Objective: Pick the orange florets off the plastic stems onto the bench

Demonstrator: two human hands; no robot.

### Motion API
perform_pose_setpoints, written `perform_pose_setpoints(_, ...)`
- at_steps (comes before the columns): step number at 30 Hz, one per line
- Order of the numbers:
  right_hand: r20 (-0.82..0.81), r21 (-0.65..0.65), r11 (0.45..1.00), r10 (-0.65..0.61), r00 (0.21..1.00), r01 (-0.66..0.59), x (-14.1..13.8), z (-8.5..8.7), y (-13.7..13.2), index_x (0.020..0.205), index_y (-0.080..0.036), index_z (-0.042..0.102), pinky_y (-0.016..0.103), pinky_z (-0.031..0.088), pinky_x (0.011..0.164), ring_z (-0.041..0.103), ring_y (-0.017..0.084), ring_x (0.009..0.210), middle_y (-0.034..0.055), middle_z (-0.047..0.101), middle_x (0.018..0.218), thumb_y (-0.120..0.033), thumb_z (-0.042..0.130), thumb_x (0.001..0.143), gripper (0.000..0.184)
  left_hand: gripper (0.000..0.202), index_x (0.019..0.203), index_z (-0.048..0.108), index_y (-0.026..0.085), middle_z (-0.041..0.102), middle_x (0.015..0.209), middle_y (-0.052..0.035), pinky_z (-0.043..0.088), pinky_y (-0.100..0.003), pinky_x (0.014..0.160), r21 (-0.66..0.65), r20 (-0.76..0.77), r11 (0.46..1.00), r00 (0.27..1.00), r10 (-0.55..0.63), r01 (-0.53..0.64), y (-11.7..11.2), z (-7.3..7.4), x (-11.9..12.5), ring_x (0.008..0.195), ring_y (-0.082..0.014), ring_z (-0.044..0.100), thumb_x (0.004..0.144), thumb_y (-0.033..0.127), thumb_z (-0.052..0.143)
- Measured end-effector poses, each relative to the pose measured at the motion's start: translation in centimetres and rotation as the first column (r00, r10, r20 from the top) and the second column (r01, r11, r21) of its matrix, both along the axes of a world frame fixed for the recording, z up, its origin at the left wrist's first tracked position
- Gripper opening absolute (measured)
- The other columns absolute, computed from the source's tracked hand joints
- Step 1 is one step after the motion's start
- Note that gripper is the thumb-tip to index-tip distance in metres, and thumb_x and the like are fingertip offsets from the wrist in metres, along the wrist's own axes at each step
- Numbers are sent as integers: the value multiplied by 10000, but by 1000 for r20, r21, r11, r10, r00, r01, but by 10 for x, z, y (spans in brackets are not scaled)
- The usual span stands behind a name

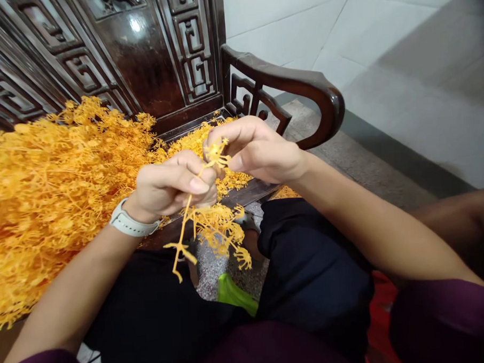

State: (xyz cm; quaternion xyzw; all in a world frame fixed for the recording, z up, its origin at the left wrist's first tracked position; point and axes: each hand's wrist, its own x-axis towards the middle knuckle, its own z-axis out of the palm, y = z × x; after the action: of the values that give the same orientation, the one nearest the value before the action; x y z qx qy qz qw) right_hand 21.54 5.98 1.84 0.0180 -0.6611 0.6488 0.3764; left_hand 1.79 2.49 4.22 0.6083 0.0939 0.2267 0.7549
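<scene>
- A dark carved wooden bench (140, 57) with fretwork panels fills the background. Its seat runs along the left of the view.
- A deep pile of orange plastic sprigs (46, 195) covers that seat: thin branching stems tipped with small frilly florets, all one bright orange.
- The left hand (166, 187), with a pale wristwatch (127, 224) on the wrist, is curled shut around a bunch of sprigs (218, 228). The bunch hangs below the fist, over the gap between the knees. One long thin stem (182, 237) slants down to the left.
- Just above the left fist, a small floret tip (215, 155) stands between the two hands.
- The right hand (260, 148) pinches that tip between thumb and forefinger, the other fingers loosely bent.
- Black trousers (310, 269) lie below the hands, with a green slipper (234, 295) on speckled ground between the legs.
- The bench's curved armrest (302, 85) rises behind the right hand.
- Pale tiled floor (380, 47) spreads to the right.
</scene>
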Motion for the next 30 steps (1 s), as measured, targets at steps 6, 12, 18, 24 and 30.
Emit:
perform_pose_setpoints(6, 59, -232, 964, -123, 991, 134, -1, 14, -9, 814, -158, 568, 226, 443, 638, 552, 88, 639, -36, 567, 690, -458, 816, 919, 403, 454, 521, 454, 173, 308, 403, 31, 338, -244, 470, -43, -28, 990, 991, 133, -134, 3, -7, 1, 381, -71, 304, 897, 316, 664)
perform_pose_setpoints(12, 90, -131, 981, -133, 987, 144, -5, 5, -2, 778, -158, 564, 200, 408, 611, 503, 65, 637, -39, 556, 700, -438, 853, 954, 439, 443, 470, 463, 174, 287, 392, 21, 310, -243, 449, -65, -135, 965, 961, 242, -252, -4, -8, 7, 377, -70, 277, 820, 311, 697)
perform_pose_setpoints(18, 11, -222, 974, 59, 998, -55, -12, -6, -1, 833, -168, 531, 207, 419, 616, 468, 69, 656, -41, 502, 740, -521, 759, 1022, 461, 456, 473, 474, 168, 306, 375, 18, 325, -253, 462, -36, 5, 990, 991, 136, -136, 6, -15, 2, 362, -78, 312, 831, 335, 702)
perform_pose_setpoints(24, -43, -234, 965, 111, 993, -118, -16, -14, -3, 856, -166, 546, 211, 415, 629, 461, 79, 680, -39, 489, 754, -472, 757, 1033, 413, 374, 543, 494, 167, 338, 408, 21, 329, -252, 467, 68, 101, 998, 995, -20, 13, 13, -19, -1, 391, -79, 315, 876, 284, 617)
perform_pose_setpoints(30, -84, -259, 954, 132, 988, -150, -18, -22, 2, 846, -156, 567, 214, 437, 643, 474, 84, 686, -31, 512, 760, -435, 758, 1036, 388, 380, 539, 473, 172, 344, 411, 22, 322, -257, 470, 49, 104, 998, 994, -32, 27, 13, -23, 1, 384, -78, 311, 870, 291, 617)
